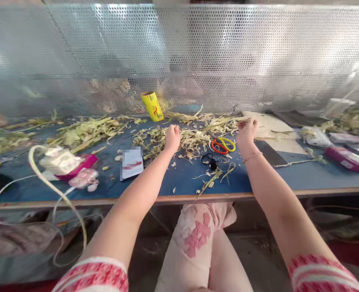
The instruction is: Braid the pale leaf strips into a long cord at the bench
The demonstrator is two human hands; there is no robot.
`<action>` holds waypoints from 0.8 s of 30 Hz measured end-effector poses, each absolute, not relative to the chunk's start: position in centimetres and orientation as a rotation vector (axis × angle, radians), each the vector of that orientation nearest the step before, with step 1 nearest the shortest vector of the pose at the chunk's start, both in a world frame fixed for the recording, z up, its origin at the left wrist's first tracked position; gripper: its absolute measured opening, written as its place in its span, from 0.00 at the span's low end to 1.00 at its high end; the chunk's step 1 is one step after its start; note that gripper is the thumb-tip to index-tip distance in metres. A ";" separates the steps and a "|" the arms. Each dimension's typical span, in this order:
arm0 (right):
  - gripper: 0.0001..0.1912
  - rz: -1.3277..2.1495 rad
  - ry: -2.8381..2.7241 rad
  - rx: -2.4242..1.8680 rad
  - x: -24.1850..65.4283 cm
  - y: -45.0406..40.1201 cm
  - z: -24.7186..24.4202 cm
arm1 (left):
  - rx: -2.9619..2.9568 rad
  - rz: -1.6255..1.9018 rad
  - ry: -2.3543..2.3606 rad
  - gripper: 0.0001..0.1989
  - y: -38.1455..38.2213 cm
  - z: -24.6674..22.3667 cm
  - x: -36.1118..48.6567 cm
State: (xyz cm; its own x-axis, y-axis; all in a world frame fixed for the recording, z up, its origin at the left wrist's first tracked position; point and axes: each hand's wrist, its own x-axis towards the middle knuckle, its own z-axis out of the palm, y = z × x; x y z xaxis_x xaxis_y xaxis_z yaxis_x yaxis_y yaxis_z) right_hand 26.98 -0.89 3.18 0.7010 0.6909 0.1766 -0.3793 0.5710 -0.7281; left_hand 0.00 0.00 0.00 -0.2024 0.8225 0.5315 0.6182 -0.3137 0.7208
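My left hand (pixel 172 138) is closed above a heap of pale, curled plant scraps (pixel 194 140). What its fingers hold, if anything, is hidden. My right hand (pixel 247 129), with a thin bracelet at the wrist, is also closed, at the right end of several dry stems (pixel 220 121); whether it grips one cannot be made out. Between the hands lie scissors (pixel 223 145) with red and yellow handles. A black cord-like bundle (pixel 209 161) rests just in front of them.
A yellow tube (pixel 152 106) leans near the perforated metal screen (pixel 179 48). Left are leafy stems (pixel 88 132), a phone-like device (pixel 132 163) and a power strip with cables (pixel 64 163). Right are a dark phone (pixel 270 153), cardboard (pixel 270 123) and a purple pack (pixel 348 159).
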 end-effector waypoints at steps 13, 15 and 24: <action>0.09 0.872 -0.479 -0.737 27.2 -1.8 4.3 | 1.453 1.623 1.565 0.09 0.4 -0.1 -0.5; 0.07 1.043 -0.727 -0.827 25.6 -2.6 3.9 | 1.499 1.681 1.539 0.09 0.6 -0.2 -0.7; 0.11 1.051 -1.525 -0.984 19.7 -5.2 2.1 | 1.967 1.407 1.167 0.16 -3.2 1.3 1.7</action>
State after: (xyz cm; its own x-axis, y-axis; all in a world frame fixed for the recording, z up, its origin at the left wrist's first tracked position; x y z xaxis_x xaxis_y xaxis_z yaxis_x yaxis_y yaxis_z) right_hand 19.67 -5.15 2.14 -0.1721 0.9457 0.2756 0.0793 0.2922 -0.9531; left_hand 1.73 -3.20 1.33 0.1203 0.8349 0.5371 0.3737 -0.5393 0.7546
